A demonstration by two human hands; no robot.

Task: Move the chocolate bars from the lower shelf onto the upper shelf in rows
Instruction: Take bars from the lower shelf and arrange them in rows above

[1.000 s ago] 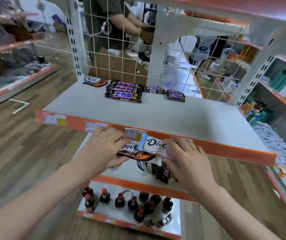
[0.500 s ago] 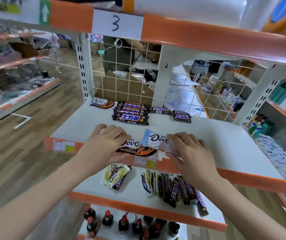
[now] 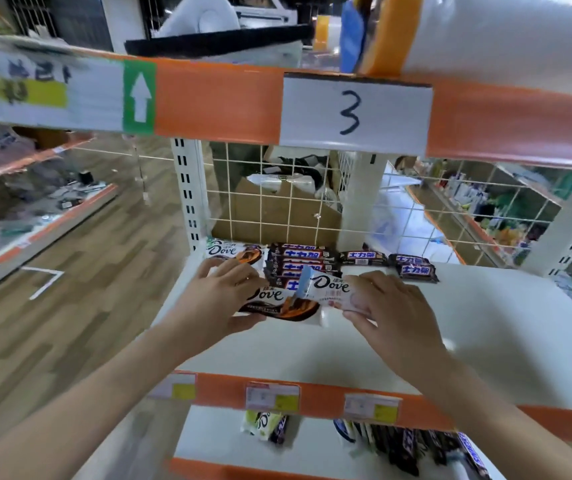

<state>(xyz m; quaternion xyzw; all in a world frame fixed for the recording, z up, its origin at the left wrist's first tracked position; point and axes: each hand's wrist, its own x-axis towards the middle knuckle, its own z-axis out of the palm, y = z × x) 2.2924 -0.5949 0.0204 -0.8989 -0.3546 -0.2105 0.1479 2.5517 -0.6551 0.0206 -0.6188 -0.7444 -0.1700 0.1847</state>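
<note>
My left hand (image 3: 217, 299) grips a brown-and-white Dove bar (image 3: 277, 304) over the white upper shelf (image 3: 485, 334). Beside it my right hand (image 3: 390, 308) pinches a white Dove bar (image 3: 326, 289), which overlaps the brown one. At the back of that shelf lie another Dove bar (image 3: 230, 251), a row of dark Snickers bars (image 3: 301, 259), a single one (image 3: 362, 258) and two more (image 3: 414, 268). On the lower shelf (image 3: 312, 448) a green-white pack (image 3: 263, 424) and several dark bars (image 3: 412, 448) show under the orange edge.
An orange shelf front with a "3" label (image 3: 355, 112) hangs overhead, with white bundles on top. A wire grid (image 3: 277, 199) backs the shelf between white uprights (image 3: 189, 195). Wood floor and another shelf unit (image 3: 35, 216) lie to the left; stocked shelves stand far right.
Both hands have carried the two Dove bars up from the shelf's front edge and farther in over the upper shelf, toward the bars at the back. The view has tilted upward.
</note>
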